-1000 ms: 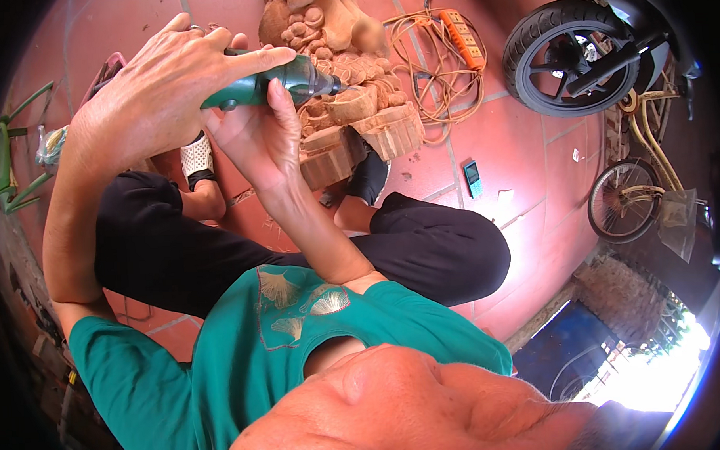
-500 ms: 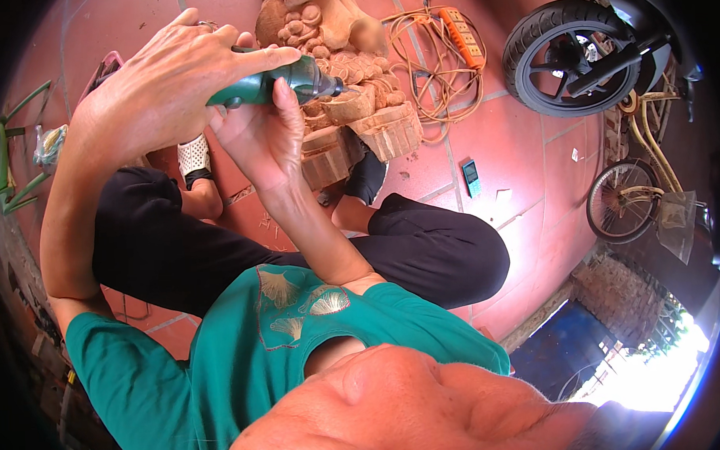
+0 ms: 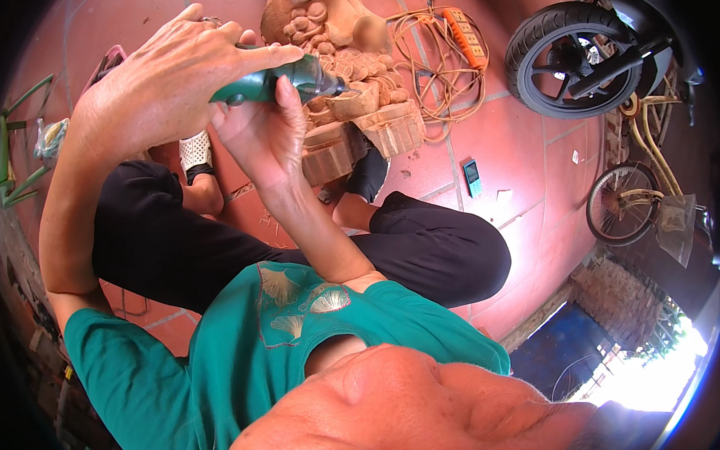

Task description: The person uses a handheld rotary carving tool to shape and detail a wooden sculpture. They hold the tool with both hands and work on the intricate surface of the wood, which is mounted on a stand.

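My left hand [image 3: 161, 85] is wrapped over the top of a green hand-held power carving tool [image 3: 272, 84]. My right hand [image 3: 266, 137] grips the same tool from below, thumb up along its body. The tool's dark nose [image 3: 327, 83] touches a pale wooden carving [image 3: 356, 106] that stands on the red tiled floor between my legs. The carving's upper part [image 3: 321, 24] shows rounded, curled shapes. My knees in black trousers [image 3: 432, 246] frame the carving.
An orange power strip [image 3: 463, 37] with a coiled cable lies behind the carving. A motorbike wheel [image 3: 564, 59] and a bicycle wheel [image 3: 625, 204] stand at the right. A small phone [image 3: 472, 177] lies on the tiles. A green metal frame [image 3: 9, 158] is at the left.
Both hands and the tool have shifted only slightly against the carving; the grip is the same.
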`<state>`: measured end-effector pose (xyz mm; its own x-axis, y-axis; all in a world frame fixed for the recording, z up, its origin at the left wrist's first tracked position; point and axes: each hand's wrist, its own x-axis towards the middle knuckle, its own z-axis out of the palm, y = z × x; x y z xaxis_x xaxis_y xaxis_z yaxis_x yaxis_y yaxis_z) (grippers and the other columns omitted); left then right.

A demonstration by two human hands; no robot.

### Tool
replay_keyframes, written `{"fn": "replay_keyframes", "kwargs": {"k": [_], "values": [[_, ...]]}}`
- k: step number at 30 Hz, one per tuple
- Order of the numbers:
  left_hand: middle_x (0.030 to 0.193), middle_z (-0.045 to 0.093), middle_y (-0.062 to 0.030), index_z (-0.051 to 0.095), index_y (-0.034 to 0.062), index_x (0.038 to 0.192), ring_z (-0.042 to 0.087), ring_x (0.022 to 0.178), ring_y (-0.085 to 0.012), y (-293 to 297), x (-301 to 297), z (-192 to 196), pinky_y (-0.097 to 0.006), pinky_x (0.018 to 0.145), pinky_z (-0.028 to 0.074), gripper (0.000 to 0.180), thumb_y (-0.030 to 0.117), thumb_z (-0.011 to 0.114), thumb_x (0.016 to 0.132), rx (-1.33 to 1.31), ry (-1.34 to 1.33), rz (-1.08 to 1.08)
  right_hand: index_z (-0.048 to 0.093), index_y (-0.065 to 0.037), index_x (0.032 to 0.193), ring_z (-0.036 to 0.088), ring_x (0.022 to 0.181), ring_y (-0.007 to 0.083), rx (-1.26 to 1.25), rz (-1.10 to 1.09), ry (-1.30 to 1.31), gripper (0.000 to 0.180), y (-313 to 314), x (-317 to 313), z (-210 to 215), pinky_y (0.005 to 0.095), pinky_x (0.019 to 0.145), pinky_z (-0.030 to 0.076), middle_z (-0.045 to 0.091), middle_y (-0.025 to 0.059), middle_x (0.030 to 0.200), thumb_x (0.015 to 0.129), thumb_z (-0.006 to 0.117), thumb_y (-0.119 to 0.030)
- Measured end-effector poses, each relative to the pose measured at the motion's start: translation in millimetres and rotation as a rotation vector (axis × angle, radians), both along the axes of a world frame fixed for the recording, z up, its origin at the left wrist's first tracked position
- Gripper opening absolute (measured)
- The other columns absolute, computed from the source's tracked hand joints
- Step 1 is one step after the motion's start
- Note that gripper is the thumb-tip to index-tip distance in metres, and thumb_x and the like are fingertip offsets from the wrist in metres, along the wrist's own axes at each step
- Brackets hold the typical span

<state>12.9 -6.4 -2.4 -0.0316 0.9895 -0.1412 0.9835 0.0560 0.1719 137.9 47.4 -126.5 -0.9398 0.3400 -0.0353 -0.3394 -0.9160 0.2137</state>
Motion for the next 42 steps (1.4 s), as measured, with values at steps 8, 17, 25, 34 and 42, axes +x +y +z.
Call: {"fn": "replay_keyframes", "kwargs": {"k": [8,17,25,34,42], "values": [[0.107,0.066,-0.0132,0.054,0.0236,0.149,0.061,0.1,-0.0295,-4,4,4,-0.041,0.096,0.042,0.07,0.008,0.066,0.081,0.008,-0.023,0.012,0.057,-0.028,0.136,0.04,0.146,0.0221,-0.088,0.009,0.033,0.053,-8,1,-2,0.0511,0.121,0.034,0.05,-0.0043,0.15,0.089,0.076,-0.012],[0.1,0.064,-0.0113,0.056,0.0238,0.148,0.06,0.095,-0.0284,-7,10,14,-0.04,0.097,0.043,0.074,0.004,0.067,0.077,-0.05,0.016,0.081,0.056,-0.029,0.138,0.039,0.147,0.0232,-0.105,0.027,0.024,0.055,-16,-1,-5,0.0537,0.122,0.031,0.05,-0.0033,0.151,0.089,0.076,-0.013],[0.092,0.062,-0.0099,0.056,0.0238,0.147,0.06,0.093,-0.0266,-9,9,17,-0.04,0.094,0.042,0.074,0.002,0.066,0.077,-0.114,0.027,0.084,0.055,-0.029,0.139,0.04,0.147,0.0236,-0.134,0.049,0.024,0.055,-21,-1,-5,0.0539,0.122,0.032,0.051,-0.0036,0.15,0.09,0.075,-0.013],[0.107,0.068,-0.0118,0.056,0.0209,0.147,0.062,0.103,-0.0284,-18,3,4,-0.041,0.101,0.042,0.075,-0.002,0.062,0.076,-0.113,0.056,0.069,0.056,-0.03,0.135,0.043,0.143,0.022,-0.133,0.077,0.027,0.053,-24,-3,-5,0.0499,0.12,0.036,0.054,-0.0045,0.146,0.09,0.076,-0.014],[0.103,0.069,-0.0091,0.058,0.0196,0.144,0.065,0.099,-0.0289,-21,2,6,-0.043,0.096,0.043,0.064,0.012,0.063,0.081,0.004,0.049,0.019,0.055,-0.03,0.137,0.043,0.143,0.0221,-0.119,0.139,0.051,0.056,-19,-3,-3,0.0497,0.119,0.037,0.052,-0.0051,0.147,0.088,0.077,-0.015]]}}
